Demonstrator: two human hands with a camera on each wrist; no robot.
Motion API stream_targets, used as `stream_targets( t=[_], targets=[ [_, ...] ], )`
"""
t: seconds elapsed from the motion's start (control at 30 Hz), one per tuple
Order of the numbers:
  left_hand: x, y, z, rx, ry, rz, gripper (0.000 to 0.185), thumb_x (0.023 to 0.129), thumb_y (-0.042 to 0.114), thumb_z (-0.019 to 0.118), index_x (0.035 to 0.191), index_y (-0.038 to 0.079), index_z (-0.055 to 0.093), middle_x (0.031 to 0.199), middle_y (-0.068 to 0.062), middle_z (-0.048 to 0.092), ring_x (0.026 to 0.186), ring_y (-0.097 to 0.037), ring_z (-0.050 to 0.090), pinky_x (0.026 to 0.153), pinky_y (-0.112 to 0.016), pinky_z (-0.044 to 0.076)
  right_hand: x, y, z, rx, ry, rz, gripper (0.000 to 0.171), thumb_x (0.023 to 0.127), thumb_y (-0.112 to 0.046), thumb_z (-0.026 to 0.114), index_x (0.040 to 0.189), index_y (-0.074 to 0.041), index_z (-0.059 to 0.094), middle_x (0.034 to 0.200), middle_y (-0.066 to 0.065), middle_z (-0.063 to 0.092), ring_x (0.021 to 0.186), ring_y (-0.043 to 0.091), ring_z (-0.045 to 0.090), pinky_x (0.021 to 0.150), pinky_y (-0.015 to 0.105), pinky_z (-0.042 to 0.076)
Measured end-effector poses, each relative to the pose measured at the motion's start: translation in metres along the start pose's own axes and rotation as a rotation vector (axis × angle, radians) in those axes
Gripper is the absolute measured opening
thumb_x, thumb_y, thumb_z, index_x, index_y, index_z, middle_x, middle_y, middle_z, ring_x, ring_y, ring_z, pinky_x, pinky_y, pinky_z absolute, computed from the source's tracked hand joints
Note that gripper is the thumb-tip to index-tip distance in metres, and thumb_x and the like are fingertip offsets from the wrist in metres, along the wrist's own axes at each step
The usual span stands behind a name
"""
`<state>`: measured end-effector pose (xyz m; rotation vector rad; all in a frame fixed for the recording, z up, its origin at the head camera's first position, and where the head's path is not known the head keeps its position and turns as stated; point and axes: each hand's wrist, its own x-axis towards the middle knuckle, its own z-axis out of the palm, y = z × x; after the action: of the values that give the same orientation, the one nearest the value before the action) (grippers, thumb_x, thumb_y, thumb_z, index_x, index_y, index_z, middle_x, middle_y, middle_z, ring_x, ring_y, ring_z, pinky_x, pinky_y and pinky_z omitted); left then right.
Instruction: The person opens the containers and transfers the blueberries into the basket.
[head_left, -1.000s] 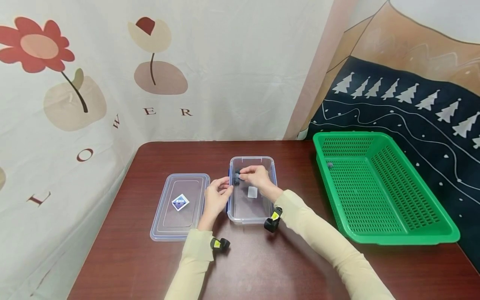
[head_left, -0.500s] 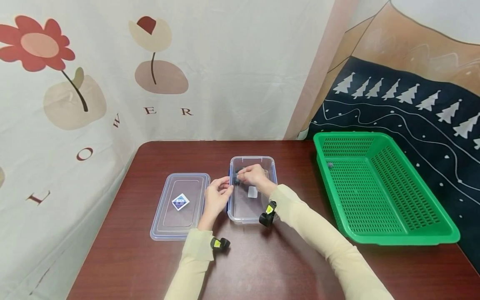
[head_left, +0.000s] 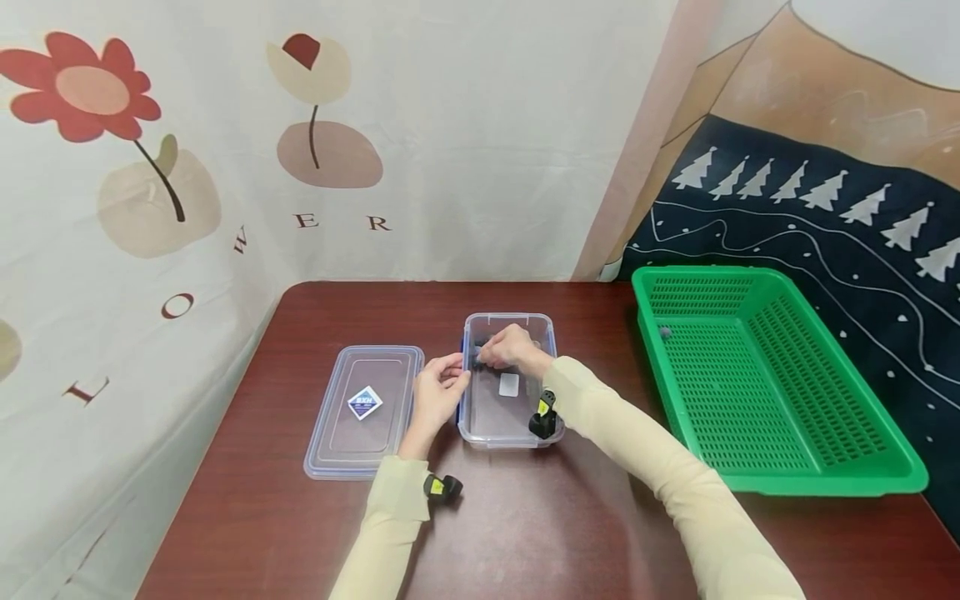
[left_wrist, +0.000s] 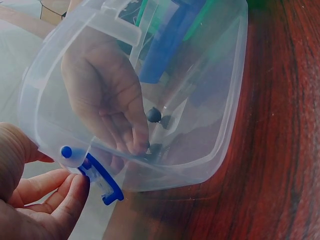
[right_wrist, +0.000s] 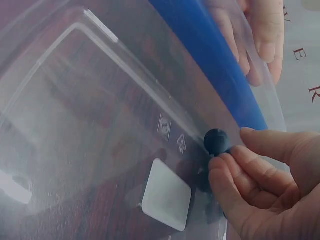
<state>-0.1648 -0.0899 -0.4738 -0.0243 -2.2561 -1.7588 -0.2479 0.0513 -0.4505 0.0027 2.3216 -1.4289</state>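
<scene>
A small dark ball (right_wrist: pixel 216 140) sits low inside the clear plastic container (head_left: pixel 510 321), near its left wall, pinched at the fingertips (right_wrist: pixel 250 160) of the right hand (head_left: pixel 508 347). That hand reaches down into the open box from above, its fingers bent round the ball so that it is held close to the bottom rather than rolling loose; the left wrist view shows the same ball (left_wrist: pixel 153 115) through the see-through wall. The left hand (head_left: pixel 438 392) is outside the box at its left side, its fingers curled onto the blue clip (left_wrist: pixel 95 172) on the rim, which seems to steady the light container on the table (head_left: pixel 337 533). The lid (head_left: pixel 365 408) lies flat just left of the box, out of the way of both hands, with a diamond sticker on top. A green basket (head_left: pixel 765 375) stands well apart to the right.
</scene>
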Motion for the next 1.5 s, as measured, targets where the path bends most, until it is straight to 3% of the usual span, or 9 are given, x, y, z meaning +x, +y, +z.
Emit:
stream_targets(
  t=[0.27,0.57,0.97,1.33,1.5],
  targets=[
    [0.001,-0.001,0.001,-0.043,-0.004,0.004,0.029,0.078,-0.012,0.064,0.105,-0.019,0.06,0.099,-0.03,0.06,0.087,-0.04,0.061,0.079,-0.041,0.057,0.002,-0.001,0.004,-0.106,-0.01,-0.004,0.014,0.072,0.001,0.075,0.085,0.004,0.074,0.071,0.01,0.07,0.055,0.008,0.06,0.058,0.021,0.059],
    [0.0,0.001,0.0,0.002,-0.003,0.012,0.028,0.077,-0.01,0.065,0.105,-0.014,0.063,0.095,-0.026,0.062,0.084,-0.036,0.063,0.078,-0.036,0.058,0.004,0.001,0.007,-0.238,-0.066,-0.05,0.014,0.068,0.003,0.078,0.082,0.001,0.074,0.076,0.007,0.071,0.06,0.008,0.06,0.059,0.02,0.057],
    [0.001,-0.001,0.0,0.018,-0.013,0.012,0.027,0.078,-0.01,0.065,0.105,-0.014,0.063,0.095,-0.025,0.062,0.084,-0.035,0.063,0.078,-0.033,0.059,0.003,0.002,0.009,-0.272,-0.108,-0.12,0.013,0.069,0.002,0.079,0.08,0.003,0.073,0.073,0.009,0.07,0.059,0.011,0.065,0.057,0.02,0.058],
    [0.001,-0.002,0.001,-0.01,-0.007,0.019,0.028,0.078,-0.01,0.064,0.105,-0.015,0.063,0.095,-0.026,0.062,0.085,-0.036,0.063,0.079,-0.035,0.058,0.002,0.0,0.005,-0.323,-0.096,-0.163,0.01,0.071,-0.004,0.075,0.08,-0.001,0.074,0.068,0.004,0.069,0.057,0.006,0.059,0.056,0.018,0.056],
    [0.0,-0.002,0.001,0.003,-0.007,0.014,0.027,0.078,-0.009,0.065,0.105,-0.013,0.063,0.094,-0.025,0.062,0.085,-0.035,0.063,0.078,-0.033,0.058,0.001,0.0,-0.002,-0.267,-0.105,-0.156,0.012,0.072,-0.004,0.073,0.084,0.0,0.074,0.069,0.005,0.069,0.059,0.007,0.059,0.059,0.02,0.057]
  ],
)
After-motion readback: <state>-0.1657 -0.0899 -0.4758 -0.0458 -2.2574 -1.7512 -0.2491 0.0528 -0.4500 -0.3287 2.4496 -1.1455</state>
